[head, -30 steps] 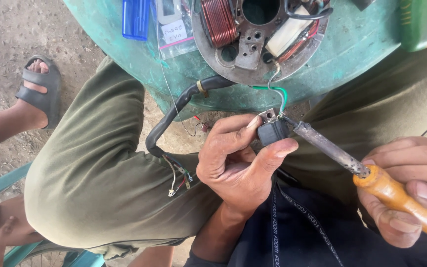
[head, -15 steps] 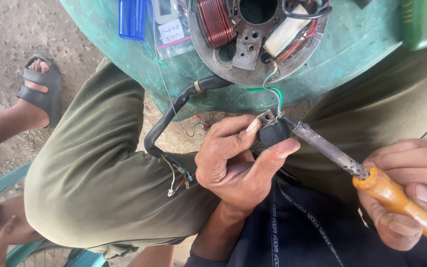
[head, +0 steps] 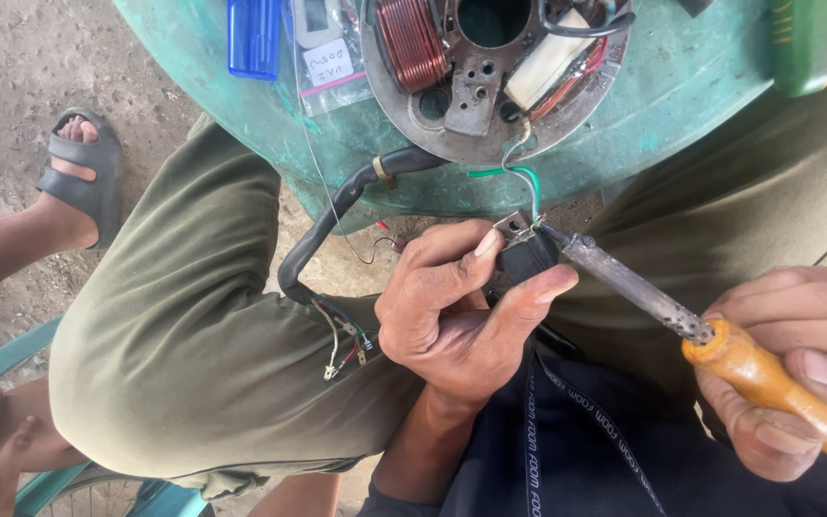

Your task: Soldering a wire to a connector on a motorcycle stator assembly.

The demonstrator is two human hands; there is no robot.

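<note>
Left hand (head: 452,306) palm-up over the lap, fingers (head: 528,292) pinching a small black coil block (head: 528,257) below the stator plate (head: 495,77) on the green counter (head: 681,96). Right hand (head: 796,373) at 4 o'clock, clenched around soldering iron (head: 624,278), tip touching the block's terminal at 12 o'clock.

The left hand (head: 452,306) is raised over the lap, palm turned up toward the camera, thumb and forefinger pinched together, remaining fingers curled in. The left forearm is angled up from the lower middle. The right hand (head: 796,373) is seen at the right edge, fingers wrapped in a closed grip, knuckles bent, thumb pressed along the top.
</note>
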